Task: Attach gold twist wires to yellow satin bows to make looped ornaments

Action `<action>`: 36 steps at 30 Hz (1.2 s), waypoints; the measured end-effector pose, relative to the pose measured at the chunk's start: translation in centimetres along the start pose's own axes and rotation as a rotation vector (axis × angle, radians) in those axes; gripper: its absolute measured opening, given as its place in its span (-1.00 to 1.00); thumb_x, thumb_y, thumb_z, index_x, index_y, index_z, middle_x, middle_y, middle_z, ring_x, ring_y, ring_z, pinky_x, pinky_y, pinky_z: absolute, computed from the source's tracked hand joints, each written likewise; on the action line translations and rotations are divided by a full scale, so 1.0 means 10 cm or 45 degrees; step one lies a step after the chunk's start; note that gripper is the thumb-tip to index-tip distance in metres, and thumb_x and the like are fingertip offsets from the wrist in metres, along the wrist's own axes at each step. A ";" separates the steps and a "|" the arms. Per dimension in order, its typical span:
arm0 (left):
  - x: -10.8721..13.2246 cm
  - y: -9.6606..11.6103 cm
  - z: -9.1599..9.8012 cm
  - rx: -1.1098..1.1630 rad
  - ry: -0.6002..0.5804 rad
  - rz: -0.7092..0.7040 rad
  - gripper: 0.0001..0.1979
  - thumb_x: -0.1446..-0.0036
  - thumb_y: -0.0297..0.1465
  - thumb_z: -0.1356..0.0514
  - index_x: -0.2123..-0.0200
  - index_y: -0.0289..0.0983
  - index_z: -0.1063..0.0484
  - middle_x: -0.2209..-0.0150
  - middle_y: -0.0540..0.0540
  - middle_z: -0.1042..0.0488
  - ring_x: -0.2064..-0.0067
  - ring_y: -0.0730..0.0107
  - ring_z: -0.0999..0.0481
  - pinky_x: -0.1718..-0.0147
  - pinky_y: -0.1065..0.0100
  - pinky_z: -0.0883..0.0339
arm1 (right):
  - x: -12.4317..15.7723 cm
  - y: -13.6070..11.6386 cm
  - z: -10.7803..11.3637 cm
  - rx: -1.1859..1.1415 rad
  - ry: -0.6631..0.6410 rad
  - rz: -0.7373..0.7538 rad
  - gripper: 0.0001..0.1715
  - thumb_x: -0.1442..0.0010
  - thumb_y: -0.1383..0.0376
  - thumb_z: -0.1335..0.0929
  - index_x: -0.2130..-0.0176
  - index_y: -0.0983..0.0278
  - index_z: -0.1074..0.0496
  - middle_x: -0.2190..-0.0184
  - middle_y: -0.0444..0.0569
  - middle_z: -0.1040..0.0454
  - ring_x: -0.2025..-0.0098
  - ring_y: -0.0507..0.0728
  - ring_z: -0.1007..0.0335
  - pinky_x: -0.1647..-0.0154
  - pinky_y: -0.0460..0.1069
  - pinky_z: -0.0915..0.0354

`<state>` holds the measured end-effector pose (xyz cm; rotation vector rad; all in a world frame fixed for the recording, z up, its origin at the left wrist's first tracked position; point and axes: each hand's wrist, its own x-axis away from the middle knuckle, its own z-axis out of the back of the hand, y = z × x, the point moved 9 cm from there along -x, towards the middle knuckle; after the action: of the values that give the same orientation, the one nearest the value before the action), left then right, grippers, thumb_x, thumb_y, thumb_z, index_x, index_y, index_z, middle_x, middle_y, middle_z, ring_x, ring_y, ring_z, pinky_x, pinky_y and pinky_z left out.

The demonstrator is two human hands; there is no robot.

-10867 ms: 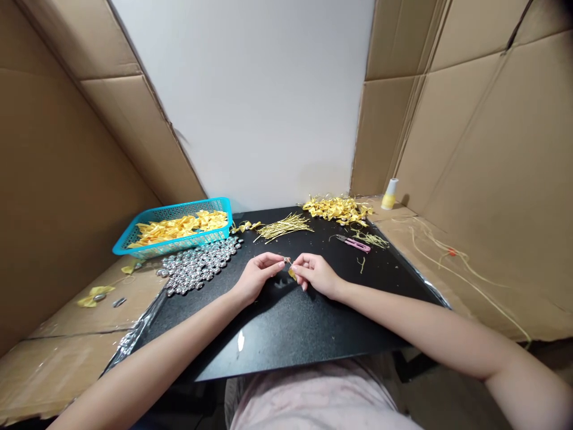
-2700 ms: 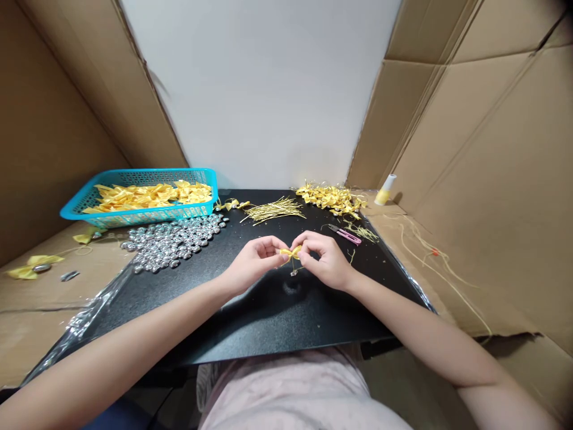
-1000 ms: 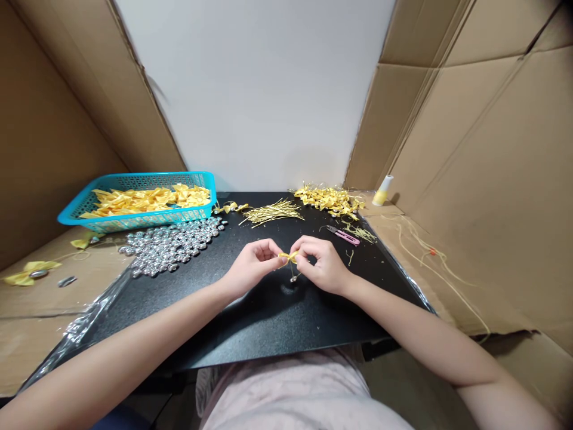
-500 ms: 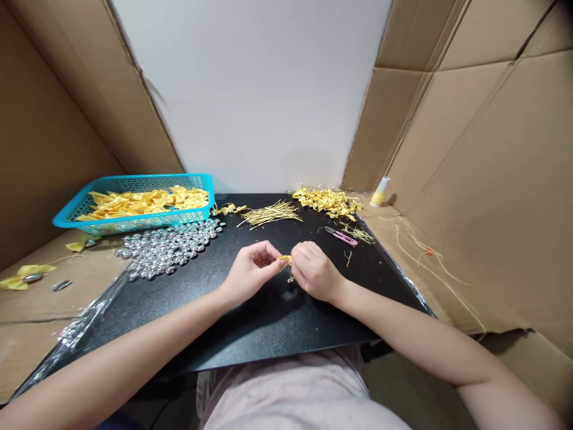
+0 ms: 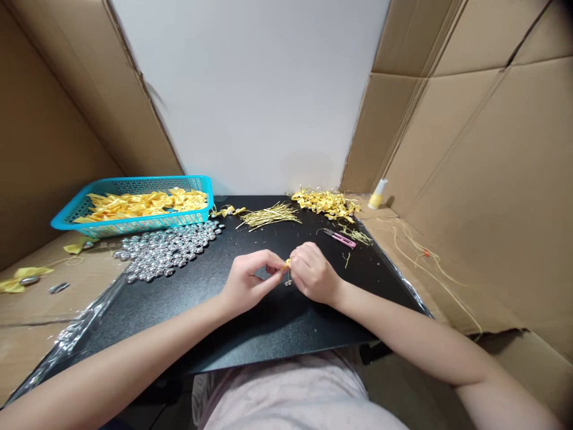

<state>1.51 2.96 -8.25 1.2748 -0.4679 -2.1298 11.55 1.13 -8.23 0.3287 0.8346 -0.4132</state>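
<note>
L hand (image 5: 245,285) & R hand (image 5: 314,276) pinch yellow bow (image 5: 286,263) mid-mat (image 5: 277,322), edges far.

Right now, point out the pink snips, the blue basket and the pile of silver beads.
pink snips (image 5: 341,239), head view, on the pink handle.
blue basket (image 5: 134,225), head view, on its front wall.
silver beads (image 5: 163,249), head view, middle of the pile.

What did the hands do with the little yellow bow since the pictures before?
The left hand and right hand have closed in around the yellow bow. A moment ago it was spread open between the fingertips; now only a tiny bit shows, with a small silver piece hanging below. Both hands still pinch it. The blue basket, silver beads and pink snips lie as before.
</note>
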 end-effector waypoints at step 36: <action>-0.01 0.16 0.14 -0.267 0.210 -0.250 -0.90 -0.08 -0.51 -0.25 0.44 -0.23 -0.49 0.37 -0.09 -0.65 0.38 0.39 -0.60 0.37 0.39 -0.46 | 0.12 0.34 -0.16 -0.886 0.028 -0.892 -0.76 -0.23 0.33 -0.26 0.43 0.30 -0.45 0.51 -0.08 -0.46 0.43 0.06 -0.37 0.34 -0.07 -0.27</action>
<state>0.83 1.82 -6.66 1.4066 -0.0495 -2.1424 12.84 4.52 -9.73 -0.6272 1.0488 -0.7307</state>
